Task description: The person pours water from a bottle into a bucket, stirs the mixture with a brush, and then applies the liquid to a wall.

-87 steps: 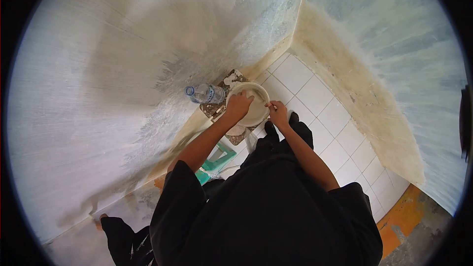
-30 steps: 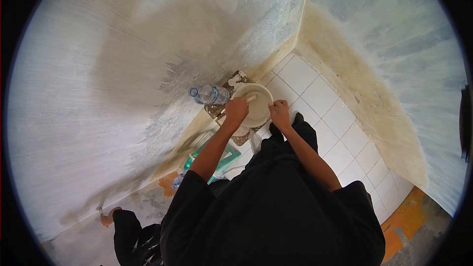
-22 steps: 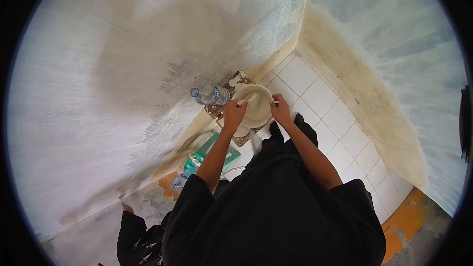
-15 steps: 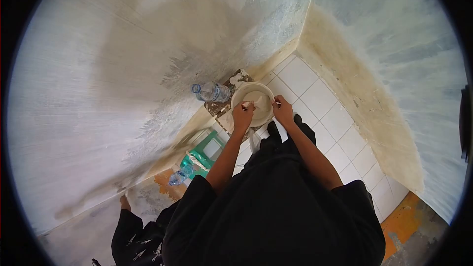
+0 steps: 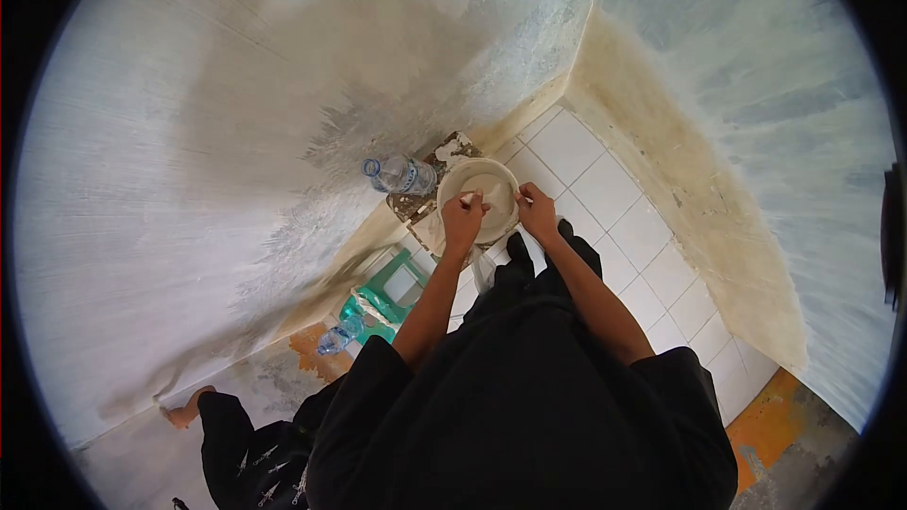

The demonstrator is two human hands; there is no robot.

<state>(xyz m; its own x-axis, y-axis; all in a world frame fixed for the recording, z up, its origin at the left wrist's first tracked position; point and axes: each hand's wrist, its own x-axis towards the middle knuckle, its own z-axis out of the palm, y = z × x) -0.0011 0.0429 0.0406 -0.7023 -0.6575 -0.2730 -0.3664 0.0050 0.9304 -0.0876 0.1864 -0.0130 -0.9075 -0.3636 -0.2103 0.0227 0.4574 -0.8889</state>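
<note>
A round, pale bucket stands on a paint-spattered stool, with whitish stuff inside. My left hand is over the bucket's left side, its fingers pinched together; what they hold, if anything, is too small to make out. At the right rim my right hand has its fingers closed against the edge of the bucket. Left of the bucket, on the same stool, is a clear plastic bottle with a blue ring at its neck.
A green plastic stool with a pale cloth stands lower left, beside another clear bottle. Another person's foot and dark patterned clothing show at the bottom left. Walls meet in a corner above white floor tiles.
My left hand has shifted slightly within the bucket's mouth, its fingers drawn closer together. The other person's foot has moved left and down. The whole view has shifted slightly.
</note>
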